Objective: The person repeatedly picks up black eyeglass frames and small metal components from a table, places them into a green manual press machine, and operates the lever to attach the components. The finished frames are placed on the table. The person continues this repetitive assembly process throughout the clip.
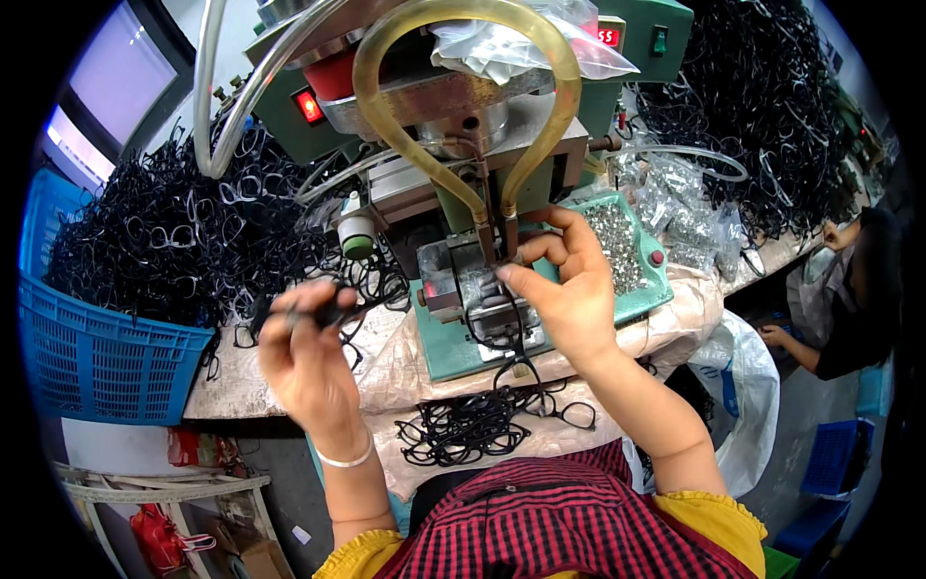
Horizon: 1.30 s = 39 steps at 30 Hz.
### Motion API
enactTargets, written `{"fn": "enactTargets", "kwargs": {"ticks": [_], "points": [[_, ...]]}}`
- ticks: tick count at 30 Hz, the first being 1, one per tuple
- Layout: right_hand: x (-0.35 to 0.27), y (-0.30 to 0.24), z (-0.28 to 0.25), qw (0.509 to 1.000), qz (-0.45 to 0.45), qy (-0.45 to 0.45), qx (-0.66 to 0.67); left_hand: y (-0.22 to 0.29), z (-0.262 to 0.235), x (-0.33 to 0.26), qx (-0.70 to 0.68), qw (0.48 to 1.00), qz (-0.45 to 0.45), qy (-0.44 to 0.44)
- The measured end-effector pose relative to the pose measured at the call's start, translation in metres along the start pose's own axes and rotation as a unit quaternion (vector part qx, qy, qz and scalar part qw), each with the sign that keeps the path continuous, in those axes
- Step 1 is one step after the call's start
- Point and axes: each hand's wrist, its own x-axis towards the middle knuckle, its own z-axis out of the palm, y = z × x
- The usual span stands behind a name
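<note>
My right hand (576, 299) is at the machine's fixture (453, 289), thumb and forefinger pinched at the upper part of a black eyeglass frame (522, 333) just below two copper-coloured tips (497, 236). The frame's lower part hangs toward me over the green base. Off to the left, my left hand (313, 357) is raised and blurred, its fingers closed round a dark object (338, 307) whose kind I cannot make out. In front of the machine lies a small pile of black eyeglass frames (463, 425).
A green tray (659, 285) of small metal parts stands right of the fixture. Large heaps of black frames rise left (164, 232) and right (762, 106). A blue crate (116, 347) borders the left side. A yellowish hose (569, 77) loops overhead. Another person (839, 289) sits at far right.
</note>
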Motion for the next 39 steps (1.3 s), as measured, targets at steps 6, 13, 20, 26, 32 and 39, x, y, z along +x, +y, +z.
{"fn": "enactTargets", "kwargs": {"ticks": [6,13,20,26,32,39], "points": [[-0.012,-0.018,-0.002,0.994,-0.037,-0.03,-0.101,0.019,0.033,-0.008,0.106,0.929,0.141,-0.325],[0.01,0.057,-0.117,0.76,-0.091,0.094,-0.637,-0.028,0.043,-0.008,0.115,0.87,0.153,-0.453],[0.007,0.069,-0.131,0.787,-0.153,0.09,-0.591,-0.03,0.034,-0.017,0.114,0.881,0.134,-0.44],[0.005,0.06,-0.122,0.804,-0.179,0.106,-0.557,0.012,0.01,-0.033,0.382,0.826,0.26,-0.323],[0.008,0.05,-0.119,0.826,-0.185,0.116,-0.519,0.042,-0.102,0.011,0.534,0.834,-0.019,-0.142],[0.014,0.063,-0.103,0.848,-0.163,0.134,-0.486,-0.061,-0.194,-0.073,0.526,0.815,-0.19,-0.148]]}}
